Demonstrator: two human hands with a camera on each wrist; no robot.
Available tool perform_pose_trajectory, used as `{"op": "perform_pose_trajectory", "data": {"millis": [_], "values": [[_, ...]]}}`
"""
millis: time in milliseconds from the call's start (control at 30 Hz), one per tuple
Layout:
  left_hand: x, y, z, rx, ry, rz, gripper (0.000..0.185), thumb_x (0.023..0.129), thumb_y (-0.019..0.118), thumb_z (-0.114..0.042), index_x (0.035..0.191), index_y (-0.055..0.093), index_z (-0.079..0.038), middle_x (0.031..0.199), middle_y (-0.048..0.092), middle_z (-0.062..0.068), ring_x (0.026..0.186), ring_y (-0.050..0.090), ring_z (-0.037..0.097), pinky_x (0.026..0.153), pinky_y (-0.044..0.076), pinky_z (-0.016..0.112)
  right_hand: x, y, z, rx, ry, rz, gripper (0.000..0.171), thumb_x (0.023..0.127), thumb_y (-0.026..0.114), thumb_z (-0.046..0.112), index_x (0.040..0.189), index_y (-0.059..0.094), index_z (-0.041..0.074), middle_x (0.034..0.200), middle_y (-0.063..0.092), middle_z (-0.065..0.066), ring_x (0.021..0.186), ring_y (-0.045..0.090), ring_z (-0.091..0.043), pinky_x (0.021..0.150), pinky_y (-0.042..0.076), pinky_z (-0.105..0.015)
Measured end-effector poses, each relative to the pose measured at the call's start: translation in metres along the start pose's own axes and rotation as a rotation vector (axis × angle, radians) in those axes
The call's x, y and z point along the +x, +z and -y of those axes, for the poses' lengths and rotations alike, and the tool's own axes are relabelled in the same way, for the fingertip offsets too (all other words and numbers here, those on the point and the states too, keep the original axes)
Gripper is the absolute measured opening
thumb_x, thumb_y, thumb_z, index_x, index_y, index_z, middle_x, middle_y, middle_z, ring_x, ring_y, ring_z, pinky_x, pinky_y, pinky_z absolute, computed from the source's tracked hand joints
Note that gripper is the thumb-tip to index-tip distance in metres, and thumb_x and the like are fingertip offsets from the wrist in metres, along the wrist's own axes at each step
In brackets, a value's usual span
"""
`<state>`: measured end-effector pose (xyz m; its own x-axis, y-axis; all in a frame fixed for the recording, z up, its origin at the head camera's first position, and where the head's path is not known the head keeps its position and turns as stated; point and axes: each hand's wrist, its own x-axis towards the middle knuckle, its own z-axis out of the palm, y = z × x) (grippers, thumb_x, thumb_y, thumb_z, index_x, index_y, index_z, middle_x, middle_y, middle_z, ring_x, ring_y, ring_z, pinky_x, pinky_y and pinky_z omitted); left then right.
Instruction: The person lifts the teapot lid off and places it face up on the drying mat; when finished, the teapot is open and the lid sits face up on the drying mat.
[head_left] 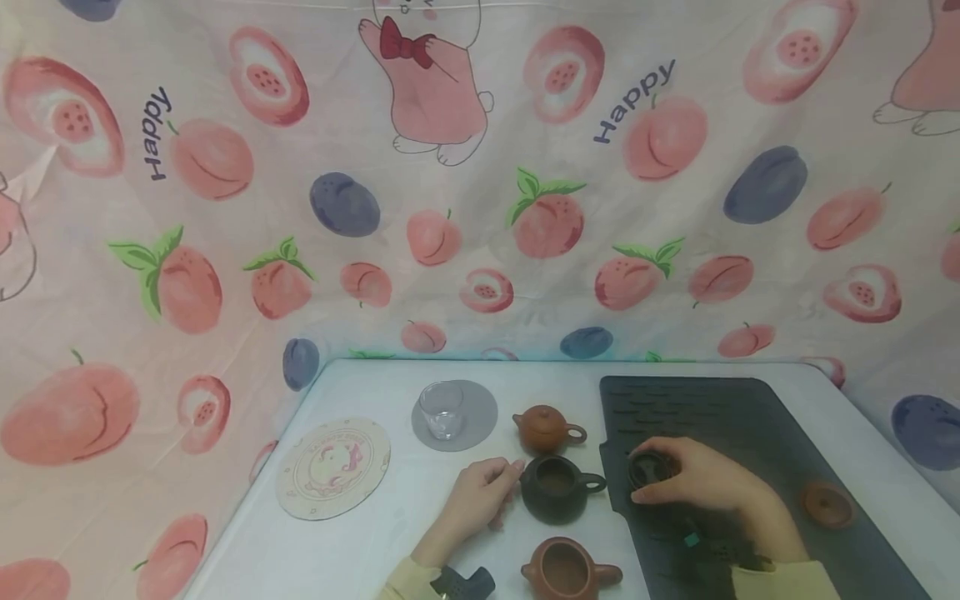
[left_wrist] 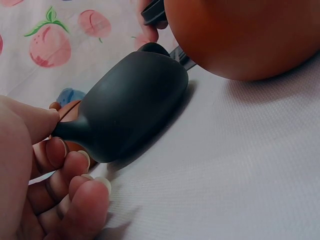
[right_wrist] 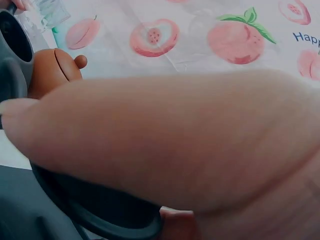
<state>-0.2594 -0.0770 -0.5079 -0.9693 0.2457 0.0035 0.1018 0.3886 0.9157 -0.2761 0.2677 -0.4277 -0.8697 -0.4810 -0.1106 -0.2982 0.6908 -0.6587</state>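
Note:
A dark open teapot [head_left: 557,487] stands on the white table [head_left: 360,542], and it fills the left wrist view [left_wrist: 135,110]. My left hand [head_left: 504,482] pinches its spout [left_wrist: 65,131] between thumb and curled fingers. My right hand [head_left: 654,482] lies over the left part of the black tray [head_left: 750,417], its fingers curled round a dark round lid [head_left: 647,468]. In the right wrist view the hand [right_wrist: 175,140] hides most of that lid; only its dark rim [right_wrist: 100,217] shows beneath.
A brown lidded teapot [head_left: 547,427] stands just behind the dark one. A brown open teapot [head_left: 566,571] sits near the front edge. On the tray lies a brown lid [head_left: 827,502]. A glass cup [head_left: 442,410] rests on a grey coaster [head_left: 480,417]; a round patterned coaster [head_left: 333,467] lies left.

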Motion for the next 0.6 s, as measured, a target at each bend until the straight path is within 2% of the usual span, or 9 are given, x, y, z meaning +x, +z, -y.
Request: {"op": "perform_pose_trajectory", "data": {"millis": [300, 467, 600], "values": [[0.002, 0.003, 0.0, 0.008, -0.013, 0.003, 0.053, 0.104, 0.053, -0.054, 0.074, 0.057, -0.01, 0.06, 0.053, -0.001, 0.042, 0.054, 0.014, 0.044, 0.043, 0.027, -0.009, -0.008, -0.017, 0.005, 0.045, -0.023, 0.056, 0.082, 0.087, 0.04, 0.126, 0.066, 0.013, 0.131, 0.063, -0.012, 0.112, 0.058, -0.029, 0.088, 0.048, -0.05], [0.003, 0.002, 0.001, 0.009, -0.013, -0.003, 0.053, 0.104, 0.054, -0.054, 0.074, 0.058, -0.01, 0.059, 0.053, -0.001, 0.041, 0.054, 0.014, 0.044, 0.043, 0.027, -0.017, -0.018, -0.03, -0.049, 0.08, -0.06, 0.06, 0.08, 0.088, 0.038, 0.128, 0.065, 0.01, 0.131, 0.062, -0.02, 0.115, 0.06, -0.037, 0.089, 0.05, -0.054], [0.002, 0.002, 0.002, 0.012, -0.01, 0.001, 0.054, 0.104, 0.053, -0.054, 0.074, 0.058, -0.009, 0.057, 0.052, -0.001, 0.041, 0.052, 0.013, 0.044, 0.042, 0.026, -0.024, -0.023, -0.043, -0.124, 0.146, -0.086, 0.063, 0.077, 0.089, 0.034, 0.128, 0.065, 0.005, 0.128, 0.062, -0.027, 0.117, 0.058, -0.047, 0.091, 0.048, -0.063]]}}
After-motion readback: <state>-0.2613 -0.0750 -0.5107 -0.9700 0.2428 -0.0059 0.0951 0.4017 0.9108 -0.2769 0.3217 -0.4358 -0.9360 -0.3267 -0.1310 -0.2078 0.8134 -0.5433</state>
